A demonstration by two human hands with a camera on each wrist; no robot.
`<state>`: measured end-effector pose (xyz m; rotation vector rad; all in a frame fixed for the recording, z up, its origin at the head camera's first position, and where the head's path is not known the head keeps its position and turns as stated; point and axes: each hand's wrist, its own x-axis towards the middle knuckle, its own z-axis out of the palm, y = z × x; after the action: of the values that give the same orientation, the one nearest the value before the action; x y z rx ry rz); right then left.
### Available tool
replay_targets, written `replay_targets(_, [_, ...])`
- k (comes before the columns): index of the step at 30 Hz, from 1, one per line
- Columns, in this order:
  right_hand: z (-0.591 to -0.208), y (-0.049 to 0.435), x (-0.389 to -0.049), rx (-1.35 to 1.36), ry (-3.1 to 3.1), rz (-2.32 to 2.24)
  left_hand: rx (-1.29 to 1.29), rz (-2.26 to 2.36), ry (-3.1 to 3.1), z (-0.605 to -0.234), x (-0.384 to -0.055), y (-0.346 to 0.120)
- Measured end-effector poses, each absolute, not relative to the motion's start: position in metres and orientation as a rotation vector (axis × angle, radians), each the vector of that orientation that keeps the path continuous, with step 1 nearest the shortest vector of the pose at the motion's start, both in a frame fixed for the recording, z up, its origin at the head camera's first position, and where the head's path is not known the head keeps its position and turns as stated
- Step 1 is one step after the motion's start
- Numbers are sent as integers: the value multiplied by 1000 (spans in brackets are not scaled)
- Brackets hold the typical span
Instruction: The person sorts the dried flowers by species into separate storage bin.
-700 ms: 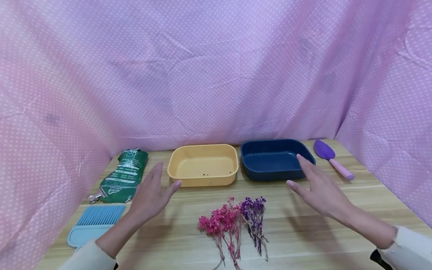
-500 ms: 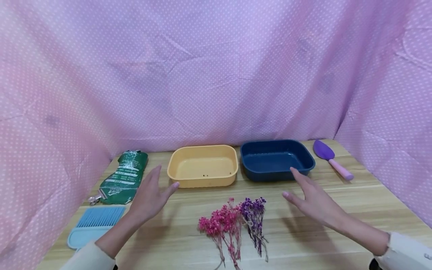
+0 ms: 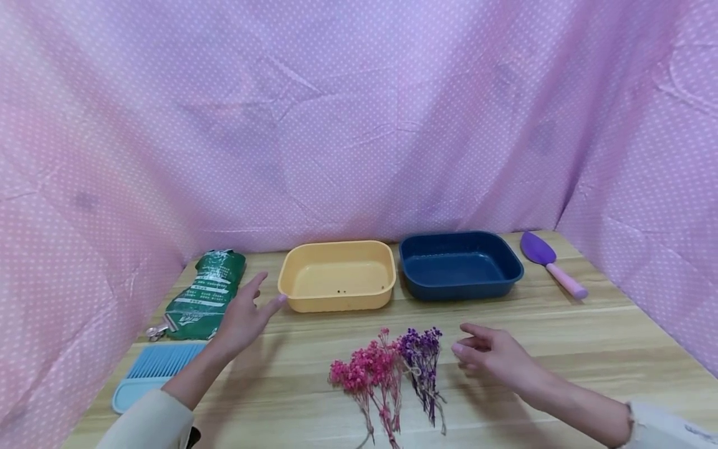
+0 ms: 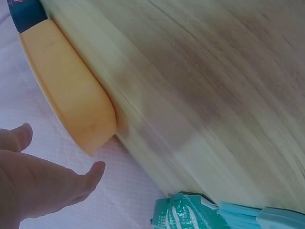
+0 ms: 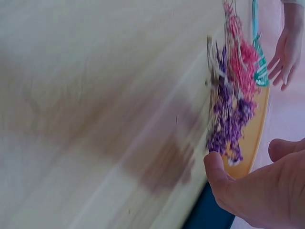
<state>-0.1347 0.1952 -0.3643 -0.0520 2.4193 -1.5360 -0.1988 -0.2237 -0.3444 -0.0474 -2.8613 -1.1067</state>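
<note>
**Head view: right hand (image 3: 496, 358) hovering by purple flower bunch (image 3: 422, 358), left hand (image 3: 244, 319) by yellow tray (image 3: 336, 304)**

Right hand: fingers loosely bent, thumb just apart from them, grip empty. Just right of purple flower bunch. In right wrist view, one digit overlapping the blooms along the line of sight; can't tell if touching.

Left hand: thumb and fingers spread apart, also empty. Thumb tip at near left corner of yellow tray; can't tell if touching.

Purple flower bunch: flat on wood-grain table (image 3: 606, 349), tied with twine (image 3: 413, 370), blooms away from person. Pink flower bunch (image 3: 366, 369) just left, same way round.

Yellow tray: beyond both bunches, few dark specks (image 3: 341, 291) inside. Blue tray (image 3: 460, 291) just right of it, then purple trowel (image 3: 558, 273) with pink handle.

Far left: green bag (image 3: 207, 296) with metal clip (image 3: 159, 329). Light-blue brush (image 3: 143, 388) nearer, partly behind left forearm (image 3: 202, 377).

Pink dotted cloth (image 3: 359, 125) behind and on both sides.
</note>
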Motion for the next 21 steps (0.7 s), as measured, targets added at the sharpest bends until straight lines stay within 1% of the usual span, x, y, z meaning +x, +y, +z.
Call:
replay_targets(8, [-367, 186, -127, -95, 2254, -1700, 19, -1209, -2870, -344, -206, -225])
replay_targets(16, [-373, 174, -123, 15, 2214, -1734, -7, -1489, -2729, -351, -218, -229])
replay_targets(21, [-379, 166, -119, 38, 2269, -1646, 23, -1559, -2679, -352, -226, -227])
